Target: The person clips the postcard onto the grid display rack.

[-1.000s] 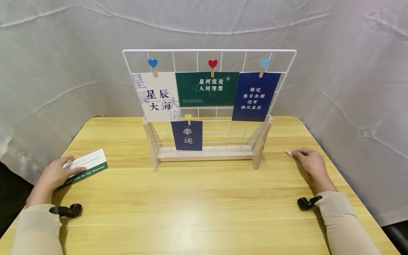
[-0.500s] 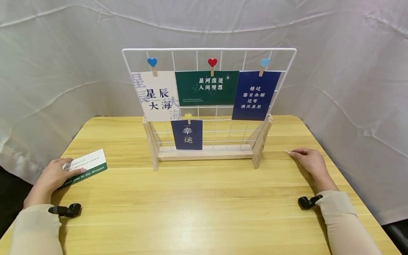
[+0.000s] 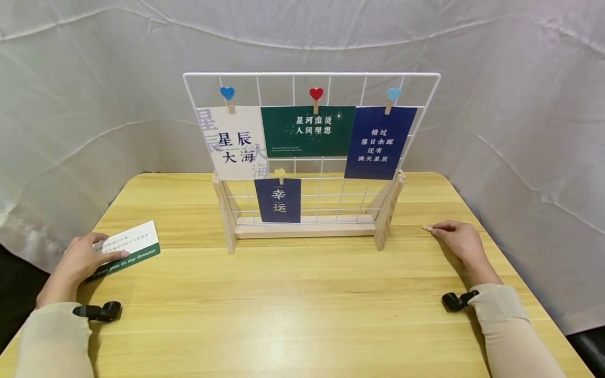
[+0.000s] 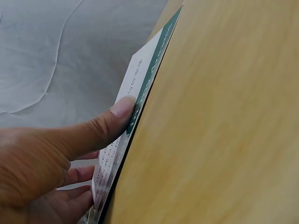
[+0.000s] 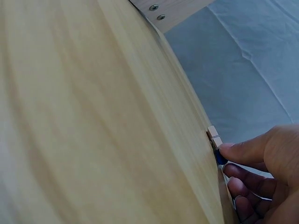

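At the table's left, my left hand point(image 3: 80, 265) grips a white and green card point(image 3: 137, 239), printed with "met you in my dreams". In the left wrist view the thumb point(image 4: 105, 126) presses on the card's printed face, while the other fingers are at its far edge, partly hidden. On the right, my right hand point(image 3: 460, 244) pinches a small wooden clothespin point(image 3: 427, 227) between thumb and fingers. A dark blue piece point(image 5: 221, 157) on the clothespin shows beside the thumb in the right wrist view. Its bare wooden end points away from the hand.
Between the hands stands a white wire grid point(image 3: 312, 75) in a wooden stand point(image 3: 304, 230). Heart clothespins hold a white card point(image 3: 233, 123), a green card point(image 3: 283, 139), a blue card point(image 3: 402, 126) and a smaller dark blue card point(image 3: 290, 215) on it. Pale cloth point(image 3: 302, 31) surrounds the table.
The clothespin has turned slightly in my right fingers, first narrowing, then showing a broader side. My left hand and its card stay almost in place.
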Demonstrator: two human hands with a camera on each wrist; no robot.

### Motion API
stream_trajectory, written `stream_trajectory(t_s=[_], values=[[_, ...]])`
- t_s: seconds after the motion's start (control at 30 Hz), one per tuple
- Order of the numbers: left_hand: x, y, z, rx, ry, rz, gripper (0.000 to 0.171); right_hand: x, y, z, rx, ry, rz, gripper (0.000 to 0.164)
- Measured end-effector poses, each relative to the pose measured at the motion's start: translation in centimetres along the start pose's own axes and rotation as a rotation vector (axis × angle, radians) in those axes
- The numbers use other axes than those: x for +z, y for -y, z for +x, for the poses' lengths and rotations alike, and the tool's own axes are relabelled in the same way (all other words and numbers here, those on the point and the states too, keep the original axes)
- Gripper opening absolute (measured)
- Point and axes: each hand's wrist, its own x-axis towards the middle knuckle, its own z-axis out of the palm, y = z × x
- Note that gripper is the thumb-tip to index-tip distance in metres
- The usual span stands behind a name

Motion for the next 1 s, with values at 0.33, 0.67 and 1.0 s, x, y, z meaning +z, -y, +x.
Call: stream_trajectory(t_s=[0.33,0.67,1.0], values=[[0.1,-0.2,0.1,-0.009,-0.024,-0.012,0.091,0.1,-0.3,0.1,-0.008,-0.001,0.004,0.034],[-0.1,-0.8,-0.1,0.011,-0.032,-0.030,0.086,0.1,-0.4,0.1,-0.028,0.009,0.005,0.032],[-0.6,-1.7,-0.1,0.046,-0.054,-0.029,0.070,0.2,-0.4,0.2,-0.018,0.007,0.032,0.034]])
